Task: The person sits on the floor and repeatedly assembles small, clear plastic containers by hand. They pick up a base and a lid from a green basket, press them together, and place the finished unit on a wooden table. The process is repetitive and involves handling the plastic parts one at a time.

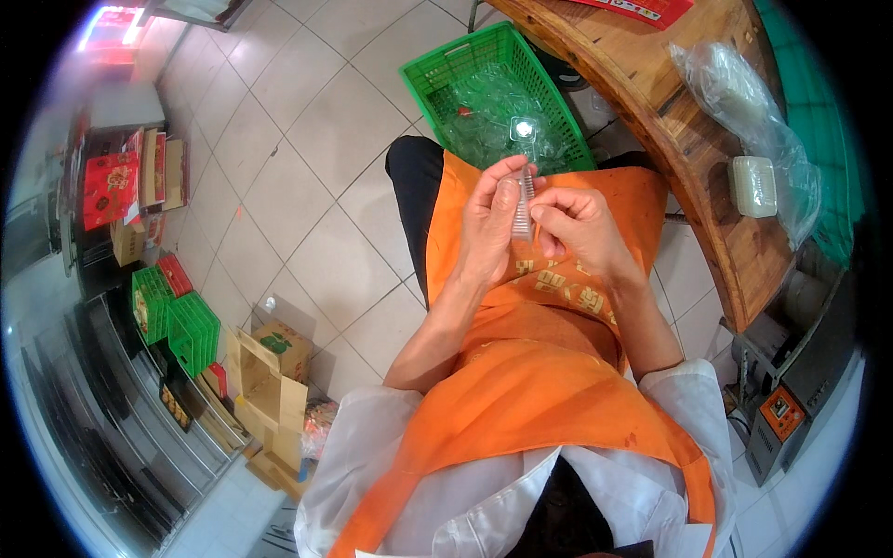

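Both hands pinch small clear thin-plastic tray [524, 206] over lap: left hand [490, 223] & right hand [575, 223] fingers closed on edges. Prob light, flimsy, slick (grip rims). Green plastic basket [437, 74] ahead.

Clear plastic piece [524, 206] partly hidden between the fingers of both hands; shape unclear. Green basket [437, 70] beyond it: contents a transparent jumble, single items indistinguishable. Wooden counter [651, 84] cut off at top edge.
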{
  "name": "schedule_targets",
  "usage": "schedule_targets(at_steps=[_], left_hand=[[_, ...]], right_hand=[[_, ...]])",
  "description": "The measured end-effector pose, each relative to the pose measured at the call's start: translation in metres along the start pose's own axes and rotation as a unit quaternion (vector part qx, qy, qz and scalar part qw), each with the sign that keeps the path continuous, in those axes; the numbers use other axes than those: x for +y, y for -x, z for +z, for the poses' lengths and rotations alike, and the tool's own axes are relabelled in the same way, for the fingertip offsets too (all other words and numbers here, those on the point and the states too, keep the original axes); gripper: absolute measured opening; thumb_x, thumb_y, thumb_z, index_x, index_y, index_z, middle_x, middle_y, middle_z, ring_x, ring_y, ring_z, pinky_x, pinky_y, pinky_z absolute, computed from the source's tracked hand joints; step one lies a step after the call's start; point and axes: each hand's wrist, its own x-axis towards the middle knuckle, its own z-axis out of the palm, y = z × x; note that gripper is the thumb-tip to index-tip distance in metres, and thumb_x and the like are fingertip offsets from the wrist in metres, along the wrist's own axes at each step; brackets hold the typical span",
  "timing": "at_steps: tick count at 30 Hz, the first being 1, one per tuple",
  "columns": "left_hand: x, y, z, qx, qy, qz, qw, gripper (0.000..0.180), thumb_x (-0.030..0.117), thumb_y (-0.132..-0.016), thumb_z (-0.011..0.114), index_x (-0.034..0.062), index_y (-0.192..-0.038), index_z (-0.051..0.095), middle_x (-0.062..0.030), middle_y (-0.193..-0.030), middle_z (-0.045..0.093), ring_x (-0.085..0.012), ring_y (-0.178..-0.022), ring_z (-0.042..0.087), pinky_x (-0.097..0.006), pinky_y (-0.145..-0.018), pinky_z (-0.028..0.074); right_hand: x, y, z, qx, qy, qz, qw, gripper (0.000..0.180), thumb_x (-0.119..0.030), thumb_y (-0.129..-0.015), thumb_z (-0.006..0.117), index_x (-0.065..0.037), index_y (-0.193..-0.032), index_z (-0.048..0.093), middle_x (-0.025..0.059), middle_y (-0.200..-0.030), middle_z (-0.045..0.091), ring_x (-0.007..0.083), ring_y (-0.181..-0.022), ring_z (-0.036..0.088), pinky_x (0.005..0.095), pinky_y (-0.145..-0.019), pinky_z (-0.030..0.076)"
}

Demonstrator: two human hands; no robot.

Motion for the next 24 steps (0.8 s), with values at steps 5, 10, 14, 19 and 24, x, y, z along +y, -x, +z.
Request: schedule_targets(at_steps=[5, 10, 14, 19, 24], left_hand=[[-0.001, 0.000, -0.001, 0.020, -0.040, 0.012, 0.999, 0.040, 0.032, -0.085, 0.045, 0.0028, -0.113, 0.042, -0.0126, -0.107, 0.050, -0.0198, -0.096, 0.051, -0.030, -0.079, 0.045], [-0.002, 0.001, 0.001, 0.027, -0.017, 0.035, 0.999, 0.034, 0.025, -0.086, 0.045, 0.0025, -0.112, 0.043, -0.0106, -0.106, 0.051, -0.0170, -0.093, 0.052, -0.028, -0.078, 0.044], [0.008, -0.003, -0.005, 0.059, -0.005, 0.031, 0.998, 0.031, 0.019, -0.084, 0.049, 0.0027, -0.111, 0.044, -0.0066, -0.104, 0.051, -0.0141, -0.093, 0.050, -0.027, -0.078, 0.043], [0.006, -0.007, -0.011, 0.092, -0.037, 0.067, 0.993, 0.032, 0.019, -0.084, 0.050, 0.0021, -0.110, 0.044, -0.0062, -0.103, 0.051, -0.0140, -0.093, 0.050, -0.027, -0.078, 0.043], [0.019, -0.009, -0.017, 0.150, -0.021, 0.084, 0.985, 0.034, 0.023, -0.084, 0.051, 0.0018, -0.110, 0.045, -0.0065, -0.102, 0.050, -0.0138, -0.091, 0.050, -0.027, -0.078, 0.043]], right_hand=[[0.004, -0.002, 0.009, 0.041, 0.033, -0.038, 0.998, 0.008, -0.007, -0.078, 0.049, -0.003, -0.073, 0.054, -0.0011, -0.061, 0.052, 0.0039, -0.051, 0.047, 0.0172, -0.046, 0.037], [0.012, -0.007, 0.007, 0.099, 0.063, -0.072, 0.990, 0.007, -0.007, -0.077, 0.049, -0.003, -0.074, 0.054, -0.0032, -0.066, 0.051, 0.0030, -0.062, 0.046, 0.0179, -0.056, 0.038], [0.003, -0.011, -0.007, 0.140, 0.122, -0.104, 0.977, 0.008, -0.008, -0.077, 0.050, -0.001, -0.074, 0.053, -0.0038, -0.066, 0.051, 0.0030, -0.065, 0.046, 0.0173, -0.060, 0.038], [0.002, -0.013, -0.006, 0.155, 0.181, -0.115, 0.964, 0.008, -0.008, -0.079, 0.049, -0.001, -0.076, 0.053, -0.0029, -0.064, 0.051, 0.0038, -0.061, 0.046, 0.0188, -0.056, 0.039], [-0.009, -0.026, -0.019, 0.251, 0.312, -0.196, 0.895, 0.011, -0.010, -0.080, 0.047, 0.000, -0.078, 0.052, 0.0039, -0.060, 0.049, 0.0072, -0.058, 0.047, 0.0217, -0.054, 0.039]])
